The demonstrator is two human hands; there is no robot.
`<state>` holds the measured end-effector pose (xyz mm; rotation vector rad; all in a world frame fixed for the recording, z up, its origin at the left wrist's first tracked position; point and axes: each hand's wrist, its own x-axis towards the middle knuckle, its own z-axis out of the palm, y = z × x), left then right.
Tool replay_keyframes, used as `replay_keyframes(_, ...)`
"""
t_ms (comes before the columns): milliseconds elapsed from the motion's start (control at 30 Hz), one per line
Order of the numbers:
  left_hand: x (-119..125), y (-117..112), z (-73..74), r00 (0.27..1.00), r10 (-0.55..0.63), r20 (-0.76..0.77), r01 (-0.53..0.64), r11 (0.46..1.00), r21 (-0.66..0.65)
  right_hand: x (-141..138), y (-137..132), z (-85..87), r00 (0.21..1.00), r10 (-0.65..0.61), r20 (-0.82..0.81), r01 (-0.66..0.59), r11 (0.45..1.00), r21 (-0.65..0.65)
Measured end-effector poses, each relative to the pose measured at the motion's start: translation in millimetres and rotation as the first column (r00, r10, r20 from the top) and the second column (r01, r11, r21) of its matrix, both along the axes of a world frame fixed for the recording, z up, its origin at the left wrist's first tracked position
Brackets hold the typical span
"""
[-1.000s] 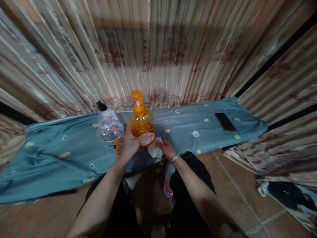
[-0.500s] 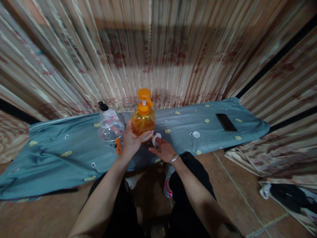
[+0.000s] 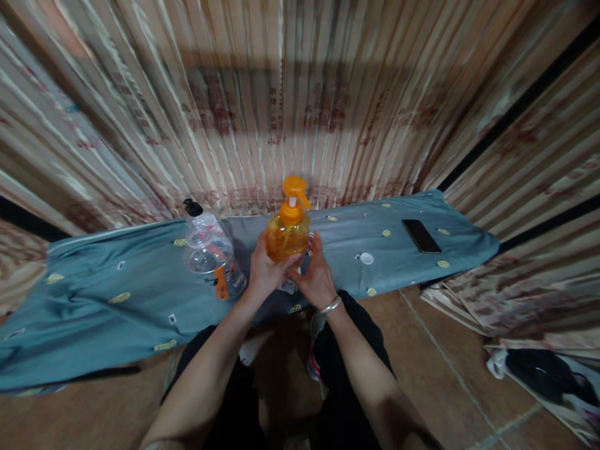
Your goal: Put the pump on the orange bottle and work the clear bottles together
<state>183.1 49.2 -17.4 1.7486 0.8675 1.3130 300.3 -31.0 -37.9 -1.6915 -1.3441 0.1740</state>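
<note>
From my remote seat I see both hands closed on one thing: the orange pump bottle [image 3: 287, 236]. It stands upright over the near edge of the blue-grey cloth [image 3: 117, 281], roughly in the middle of its length. The left hand [image 3: 266, 273] wraps the bottle's left side, with the thumb across the front and the fingers curled round the body. The right hand [image 3: 317, 276] presses against the right side, its fingers reaching up the bottle's flank, so the bottle is clasped between the two palms. The hands hide its base, so I cannot tell whether it rests on the cloth or is lifted a little. The orange pump head [image 3: 295, 187] points right.

A scrap of white tissue [image 3: 286, 287] shows just under the bottle, between the heels of the hands (I cannot tell which hand, if either, grips it). A silver bracelet [image 3: 330, 305] circles the right wrist.

Just left of the left hand lies a clear bottle [image 3: 207, 255] with a black cap, tilted, with an orange label at its lower end. Farther right on the cloth sit a small white cap [image 3: 366, 257] and, well apart from it, a dark phone [image 3: 420, 236] lying flat. A striped curtain [image 3: 281, 94] hangs behind everything, and the tiled floor [image 3: 422, 369] shows below.
</note>
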Motion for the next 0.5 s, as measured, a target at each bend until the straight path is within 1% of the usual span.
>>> replay_keyframes(100, 16.7, -3.2, -3.7, 0.999, -0.027, -0.027, 0.026, 0.999, -0.039, -4.0, 8.7, -6.9, 0.998, -0.069, 0.003, 0.069, 0.997, 0.038)
replay_keyframes(200, 30.2, -2.7, -9.3, 0.998, -0.056, -0.036, 0.055, 0.997, -0.049, 3.8, 13.2, -12.8, 0.993, -0.115, 0.0, 0.114, 0.992, 0.044)
replay_keyframes(267, 38.7, -1.1, -13.2, 0.996, -0.077, -0.044, 0.074, 0.996, -0.057, 13.4, 14.4, -13.3, 0.993, -0.116, -0.025, 0.116, 0.993, 0.001)
replay_keyframes(400, 59.1, 3.8, -22.4, 0.988, -0.14, -0.058, 0.137, 0.989, -0.052, 36.5, 16.2, -9.4, 0.988, -0.131, -0.086, 0.118, 0.983, -0.143)
replay_keyframes(500, 75.7, 5.4, -33.9, 0.974, -0.216, -0.065, 0.213, 0.976, -0.053, 55.0, 18.9, -7.7, 0.977, -0.198, -0.078, 0.177, 0.959, -0.221)
